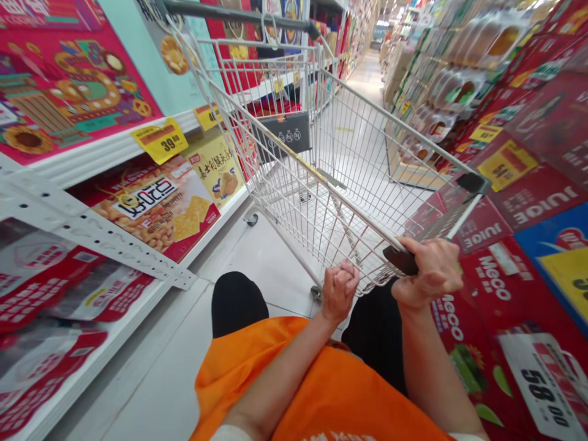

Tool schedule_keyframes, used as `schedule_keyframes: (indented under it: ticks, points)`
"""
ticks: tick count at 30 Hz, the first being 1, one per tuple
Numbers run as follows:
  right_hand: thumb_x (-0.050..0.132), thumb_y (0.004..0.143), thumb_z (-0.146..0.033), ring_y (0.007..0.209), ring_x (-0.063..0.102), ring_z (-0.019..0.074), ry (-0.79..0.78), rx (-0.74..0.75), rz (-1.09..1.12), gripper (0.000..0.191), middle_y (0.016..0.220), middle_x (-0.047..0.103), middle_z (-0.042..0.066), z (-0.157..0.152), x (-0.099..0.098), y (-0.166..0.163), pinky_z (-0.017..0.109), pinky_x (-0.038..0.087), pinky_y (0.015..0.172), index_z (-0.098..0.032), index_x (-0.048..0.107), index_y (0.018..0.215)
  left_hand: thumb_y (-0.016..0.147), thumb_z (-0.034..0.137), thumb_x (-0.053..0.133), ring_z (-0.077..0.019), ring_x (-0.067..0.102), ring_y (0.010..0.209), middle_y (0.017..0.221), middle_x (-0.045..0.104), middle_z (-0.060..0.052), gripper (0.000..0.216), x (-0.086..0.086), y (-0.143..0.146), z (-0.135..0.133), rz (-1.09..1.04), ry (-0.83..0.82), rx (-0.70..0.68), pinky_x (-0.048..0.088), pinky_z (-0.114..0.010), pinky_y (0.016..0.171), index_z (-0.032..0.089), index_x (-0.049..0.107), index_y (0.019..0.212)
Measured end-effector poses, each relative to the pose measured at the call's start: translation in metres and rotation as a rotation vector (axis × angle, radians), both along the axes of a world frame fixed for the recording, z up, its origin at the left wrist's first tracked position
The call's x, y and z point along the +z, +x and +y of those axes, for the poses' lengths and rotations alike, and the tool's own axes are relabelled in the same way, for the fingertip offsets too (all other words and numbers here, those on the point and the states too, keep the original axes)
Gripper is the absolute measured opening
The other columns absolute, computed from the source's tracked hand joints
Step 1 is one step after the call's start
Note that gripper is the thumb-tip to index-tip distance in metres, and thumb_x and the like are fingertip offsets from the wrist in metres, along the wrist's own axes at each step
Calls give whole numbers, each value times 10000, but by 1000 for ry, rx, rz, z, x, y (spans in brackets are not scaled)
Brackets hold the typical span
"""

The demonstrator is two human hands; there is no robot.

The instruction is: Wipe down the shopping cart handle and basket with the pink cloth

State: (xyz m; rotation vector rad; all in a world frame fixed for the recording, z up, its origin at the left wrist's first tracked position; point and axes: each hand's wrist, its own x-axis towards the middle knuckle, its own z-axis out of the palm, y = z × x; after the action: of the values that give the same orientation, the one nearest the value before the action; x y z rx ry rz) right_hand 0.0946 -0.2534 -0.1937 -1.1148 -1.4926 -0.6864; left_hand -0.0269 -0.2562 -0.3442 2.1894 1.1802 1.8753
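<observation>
On my feed, my right hand (427, 272) grips the corner of the shopping cart (337, 188) ahead; my left hand (340, 291) is curled closed beside its lower wires, contact unclear.

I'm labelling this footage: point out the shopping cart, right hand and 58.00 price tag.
Shopping cart (328, 181): head view, on its upper rail.
Right hand (426, 274): head view, back of the hand.
Price tag (536, 387): head view, large printed digits.
</observation>
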Motion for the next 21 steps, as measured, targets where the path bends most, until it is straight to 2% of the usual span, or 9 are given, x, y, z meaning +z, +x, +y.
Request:
schedule_keyframes:
  ticks: [3, 5, 8, 11, 13, 15, 18, 21]
  points:
    - [103, 1047, -485, 660, 534, 193, -21, 2, 11, 722, 612, 569, 55, -3, 2, -4, 378, 416, 714, -189, 734, 859, 937, 168, 603, -154, 597, 912, 958, 597, -26, 130, 24, 11, 10, 51, 244, -29, 553, -303, 784, 255, 587, 1033]
    - [100, 1042, -501, 660, 533, 197, -47, 19, 27, 729, 624, 569, 60, -5, 3, -6, 391, 417, 731, -189, 739, 878, 915, 163, 633, -143, 596, 878, 909, 582, -10, 111, 34, 13, 16, 83, 354, -30, 543, -282, 757, 260, 591, 950]
    - [94, 1039, -503, 659, 535, 203, -76, 63, 50, 735, 642, 572, 64, -6, 4, -5, 403, 417, 744, -193, 749, 915, 889, 73, 634, -141, 584, 832, 829, 566, 11, 187, 35, 5, 19, 131, 376, -16, 535, -259, 716, 250, 599, 941]
    - [86, 1042, -495, 675, 550, 204, -74, 100, 70, 733, 675, 589, 64, -4, 2, -3, 408, 423, 750, -201, 749, 938, 871, -10, 590, -154, 561, 838, 856, 581, 7, 324, 42, -8, 19, 148, 319, -24, 535, -272, 724, 243, 594, 1074]
    - [87, 1040, -511, 696, 563, 207, -38, 124, 122, 721, 708, 598, 66, -3, -1, -4, 408, 433, 738, -202, 734, 965, 907, 53, 568, -171, 546, 873, 928, 572, -22, 303, 60, -10, 19, 27, 284, -26, 534, -306, 745, 245, 561, 1141]
    - [115, 1038, -540, 732, 574, 215, 11, 170, 196, 674, 756, 601, 62, -3, -6, -5, 406, 450, 729, -210, 702, 1038, 952, 169, 546, -186, 546, 918, 1005, 544, -55, 227, 86, -6, 18, -78, 300, -41, 527, -339, 777, 248, 555, 1165]
    - [183, 1034, -582, 796, 578, 216, 43, 259, 286, 585, 858, 608, 54, -2, -13, -9, 402, 478, 737, -236, 639, 1153, 977, 299, 531, -206, 567, 976, 1068, 546, -89, 242, 127, 0, 16, -3, 323, -77, 512, -355, 830, 242, 611, 1198]
    - [234, 1030, -601, 813, 572, 210, 82, 289, 353, 542, 878, 598, 46, 0, -18, -12, 394, 483, 727, -239, 623, 1136, 976, 318, 543, -214, 582, 998, 1087, 601, -104, 284, 153, -4, 19, 170, 336, -87, 496, -350, 857, 233, 646, 1227]
